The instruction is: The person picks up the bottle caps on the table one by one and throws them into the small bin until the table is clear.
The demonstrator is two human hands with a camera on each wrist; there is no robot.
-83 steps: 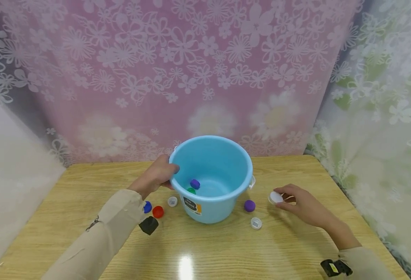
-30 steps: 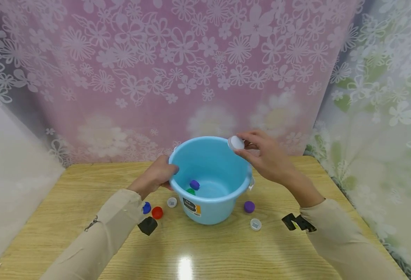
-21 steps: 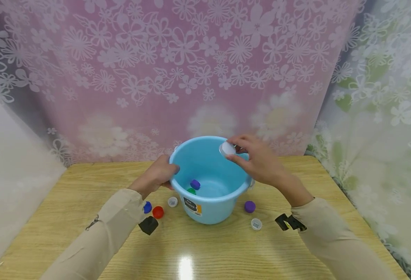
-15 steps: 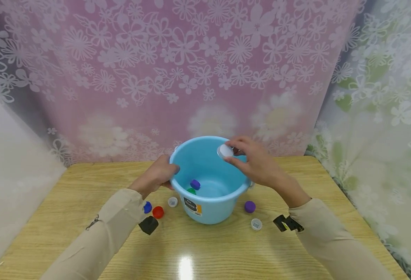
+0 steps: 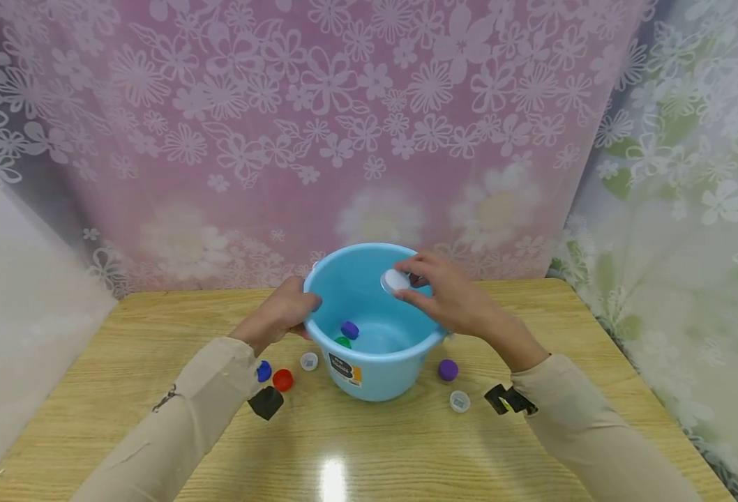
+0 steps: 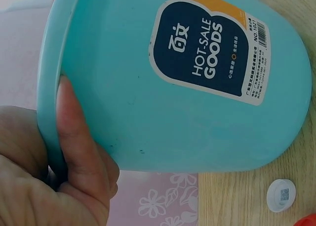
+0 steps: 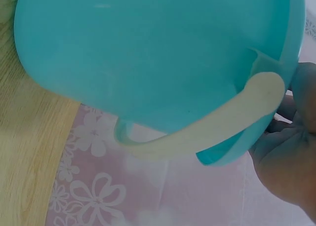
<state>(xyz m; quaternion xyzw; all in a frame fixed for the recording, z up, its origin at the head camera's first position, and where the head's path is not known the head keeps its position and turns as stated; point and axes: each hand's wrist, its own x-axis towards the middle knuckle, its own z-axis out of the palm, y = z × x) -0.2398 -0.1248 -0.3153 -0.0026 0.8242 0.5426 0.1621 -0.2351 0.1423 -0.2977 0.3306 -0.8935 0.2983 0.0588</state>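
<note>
A light blue bucket [image 5: 375,380] stands on the wooden table, tilted slightly toward me. My left hand [image 5: 285,307] grips its left rim, thumb over the inside edge and fingers against the outer wall, as the left wrist view also shows. Over the bucket's mouth, my right hand [image 5: 447,293] pinches a white bottle cap [image 5: 395,281] between thumb and fingers. At the bottom of the bucket lie a purple cap [image 5: 349,330] and a green cap [image 5: 342,342]. In the right wrist view the bucket's wall and white handle [image 7: 212,127] hide the held cap.
Left of the bucket on the table [image 5: 369,460] lie a blue cap [image 5: 264,371], a red cap [image 5: 283,380] and a white cap [image 5: 309,361]. To its right are a purple cap [image 5: 448,370] and another white cap [image 5: 460,401]. A flowered curtain [image 5: 344,139] hangs behind.
My right hand has carried the white bottle cap from over the table at right, up over the rim, then leftward and down into the bucket's mouth. The left hand stays put.
</note>
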